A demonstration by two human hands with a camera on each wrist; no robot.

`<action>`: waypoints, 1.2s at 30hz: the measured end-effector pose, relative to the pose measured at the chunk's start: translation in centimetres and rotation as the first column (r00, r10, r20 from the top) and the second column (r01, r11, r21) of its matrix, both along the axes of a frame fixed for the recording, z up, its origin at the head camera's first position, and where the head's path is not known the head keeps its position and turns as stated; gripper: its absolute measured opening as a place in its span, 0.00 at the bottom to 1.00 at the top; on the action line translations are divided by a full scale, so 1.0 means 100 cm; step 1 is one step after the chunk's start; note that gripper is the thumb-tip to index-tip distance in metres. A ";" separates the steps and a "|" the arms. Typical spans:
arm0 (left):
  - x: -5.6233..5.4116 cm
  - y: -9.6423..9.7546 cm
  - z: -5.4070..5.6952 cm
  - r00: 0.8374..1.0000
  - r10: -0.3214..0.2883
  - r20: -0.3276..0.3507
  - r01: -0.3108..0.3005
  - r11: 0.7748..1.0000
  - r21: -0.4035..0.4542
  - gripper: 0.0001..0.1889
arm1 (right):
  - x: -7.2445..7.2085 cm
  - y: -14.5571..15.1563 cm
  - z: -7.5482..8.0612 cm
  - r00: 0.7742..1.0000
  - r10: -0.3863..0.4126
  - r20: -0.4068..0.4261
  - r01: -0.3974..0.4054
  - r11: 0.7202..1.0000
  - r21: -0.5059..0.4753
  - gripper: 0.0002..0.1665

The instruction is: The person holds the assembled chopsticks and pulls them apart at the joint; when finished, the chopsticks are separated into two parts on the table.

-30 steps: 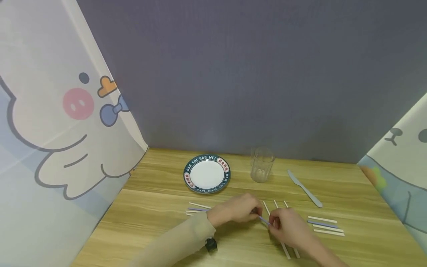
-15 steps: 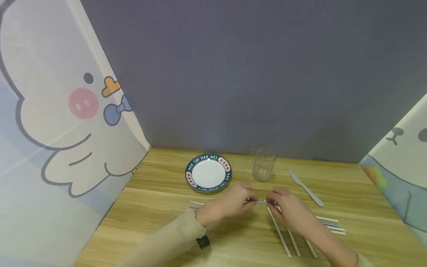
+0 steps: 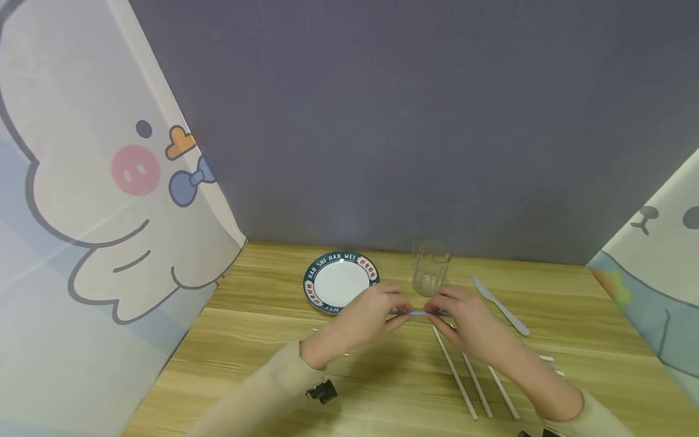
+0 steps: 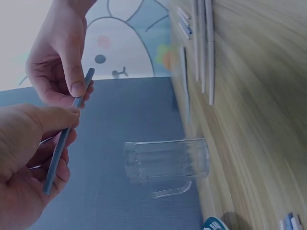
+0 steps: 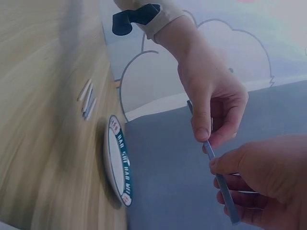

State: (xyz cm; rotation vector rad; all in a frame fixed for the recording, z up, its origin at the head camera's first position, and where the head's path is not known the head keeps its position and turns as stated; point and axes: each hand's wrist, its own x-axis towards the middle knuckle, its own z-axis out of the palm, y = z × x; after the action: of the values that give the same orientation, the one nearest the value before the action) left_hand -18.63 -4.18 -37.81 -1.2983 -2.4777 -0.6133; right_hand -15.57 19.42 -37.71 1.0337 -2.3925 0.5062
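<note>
A blue-purple stick (image 3: 418, 313) is held level above the table, in front of the mug. My left hand (image 3: 368, 315) pinches one end part between thumb and fingers. The other part is pinched by my right hand (image 3: 471, 318), thumbs close together near the middle. In the left wrist view the stick (image 4: 60, 148) looks straight and whole, lying across the fingers. Beneath the right hand, three long white sticks (image 3: 455, 373) lie side by side on the table. Short sticks (image 5: 87, 100) at the left are mostly hidden by my left arm in the head view.
Behind the hands stand a clear glass mug (image 3: 431, 270) and a white plate with a green rim (image 3: 312, 273). A pale knife (image 3: 499, 306) lies to the right. Several short sticks (image 4: 184, 23) on the right are partly covered by the right forearm in the head view.
Both hands have risen and moved away from me, bringing the blue-purple stick up from near the table. The right hand has uncovered the long white sticks. The stick has turned level.
</note>
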 end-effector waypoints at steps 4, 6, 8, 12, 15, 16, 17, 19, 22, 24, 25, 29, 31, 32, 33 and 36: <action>0.000 -0.002 0.004 1.000 0.006 0.002 -0.006 1.000 0.000 0.04 | -0.001 -0.001 0.005 1.000 0.012 -0.002 -0.012 1.000 -0.003 0.14; 0.000 -0.002 0.004 1.000 0.004 0.003 -0.004 1.000 -0.003 0.04 | -0.001 -0.002 0.006 1.000 0.009 0.005 -0.009 1.000 -0.005 0.14; 0.000 -0.002 0.005 1.000 -0.001 0.007 0.001 1.000 0.000 0.03 | -0.001 -0.002 0.006 1.000 0.003 0.018 -0.003 1.000 -0.006 0.14; 0.000 -0.001 0.005 1.000 -0.004 0.006 0.004 1.000 0.012 0.02 | 0.000 -0.001 0.007 0.999 0.000 0.042 0.001 1.000 -0.017 0.14; -0.001 -0.001 0.004 1.000 -0.007 0.007 0.007 1.000 0.011 0.02 | 0.000 -0.001 0.007 0.999 0.012 0.049 -0.010 1.000 -0.029 0.15; -0.001 -0.001 0.004 1.000 -0.009 0.007 0.009 1.000 0.011 0.03 | 0.001 -0.001 0.007 0.999 0.015 0.049 -0.014 0.999 -0.032 0.15; -0.001 -0.001 0.003 1.000 -0.011 0.006 0.011 1.000 0.009 0.03 | 0.001 0.000 0.007 0.999 0.021 0.045 -0.019 0.999 -0.036 0.15; 0.000 -0.001 0.003 1.000 -0.013 0.005 0.013 1.000 0.009 0.03 | 0.001 0.000 0.007 0.999 0.029 0.036 -0.028 0.999 -0.039 0.15; 0.000 0.000 0.001 1.000 -0.017 0.000 0.017 1.000 0.010 0.03 | 0.000 0.002 0.006 0.999 0.030 0.026 -0.029 0.999 -0.039 0.15; 0.000 -0.001 0.000 1.000 -0.017 0.000 0.017 1.000 0.010 0.03 | 0.000 0.002 0.005 0.999 0.030 0.028 -0.029 0.999 -0.037 0.15; 0.000 -0.001 0.000 1.000 -0.017 0.002 0.017 1.000 0.010 0.03 | 0.000 0.002 0.004 0.999 0.026 0.030 -0.025 0.999 -0.034 0.14; -0.001 -0.001 -0.001 1.000 -0.015 0.015 0.015 1.000 0.013 0.03 | 0.001 0.001 0.003 0.998 0.021 0.055 -0.019 0.999 -0.031 0.13; -0.001 -0.002 -0.001 1.000 -0.017 0.019 0.017 1.000 0.016 0.03 | 0.001 0.002 0.003 0.998 0.017 0.068 -0.016 1.000 -0.025 0.12; -0.001 -0.003 -0.001 1.000 -0.015 0.019 0.015 1.000 0.017 0.03 | 0.001 0.003 0.003 0.997 0.015 0.074 -0.013 1.000 -0.022 0.12; -0.001 -0.003 -0.001 1.000 -0.012 0.019 0.012 1.000 0.021 0.03 | 0.001 0.004 0.003 0.997 0.009 0.073 -0.008 1.000 -0.019 0.12; -0.002 -0.006 0.000 1.000 -0.005 0.015 0.005 0.999 0.037 0.03 | 0.001 0.010 0.005 0.998 -0.016 0.057 0.018 1.000 -0.020 0.13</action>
State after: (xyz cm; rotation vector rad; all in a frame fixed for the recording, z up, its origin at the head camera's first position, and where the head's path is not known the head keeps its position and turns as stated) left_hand -18.85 -4.82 -37.78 -1.2915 -2.4639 -0.6687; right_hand -15.46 20.41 -37.19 1.0020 -2.4384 0.5599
